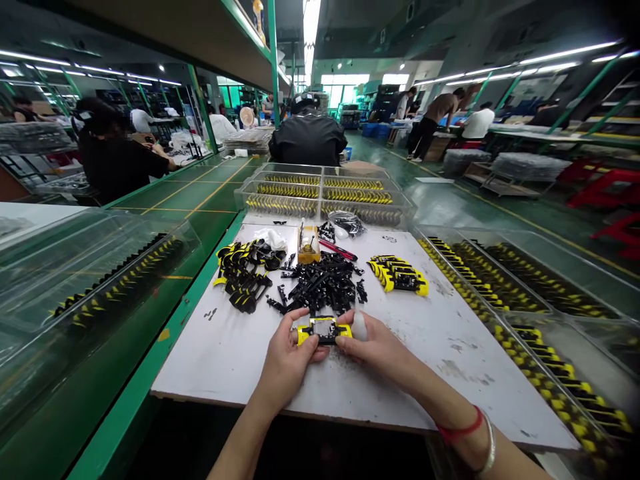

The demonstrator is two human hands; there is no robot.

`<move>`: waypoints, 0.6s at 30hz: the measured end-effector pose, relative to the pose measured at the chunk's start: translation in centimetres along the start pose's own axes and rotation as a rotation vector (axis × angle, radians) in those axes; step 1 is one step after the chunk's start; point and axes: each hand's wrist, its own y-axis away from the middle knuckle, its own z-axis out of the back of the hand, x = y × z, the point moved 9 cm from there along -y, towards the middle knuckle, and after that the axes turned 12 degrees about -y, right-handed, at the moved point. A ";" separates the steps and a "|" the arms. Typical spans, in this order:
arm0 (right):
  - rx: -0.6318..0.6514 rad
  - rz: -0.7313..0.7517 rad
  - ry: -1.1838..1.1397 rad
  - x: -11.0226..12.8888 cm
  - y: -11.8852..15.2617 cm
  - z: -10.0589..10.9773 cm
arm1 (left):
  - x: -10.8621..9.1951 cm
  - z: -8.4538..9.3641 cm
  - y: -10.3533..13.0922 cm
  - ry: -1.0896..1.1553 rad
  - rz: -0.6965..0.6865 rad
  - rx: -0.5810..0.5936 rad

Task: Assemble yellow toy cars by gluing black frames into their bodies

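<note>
Between my two hands, just above the near part of the white board [225, 363], is a yellow-and-black plastic housing [325, 329] with a rectangular middle. My left hand [290, 357] grips its left end, thumb in front. On the right end my right hand [373, 343] closes with thumb and fingers; a small translucent white bottle or cap [359, 327] shows against that hand. Right behind lies a heap of small black plastic parts [325, 287]. More yellow-and-black housings [245, 267] are piled at the left, and a short row of similar housings [400, 275] sits at the right.
A small yellow box [309, 248] and a red-and-black pen-like tool [337, 250] lie behind the heap, near a clear plastic bag [346, 223]. Clear trays of housings stand at the back [320, 193], right [505, 317] and left [100, 267]. A person in black [307, 137] sits ahead.
</note>
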 end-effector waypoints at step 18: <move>-0.188 -0.077 -0.255 -1.1 0.0 -0.2 | -6.5 -3.7 5.5 -1.358 -1.162 -0.472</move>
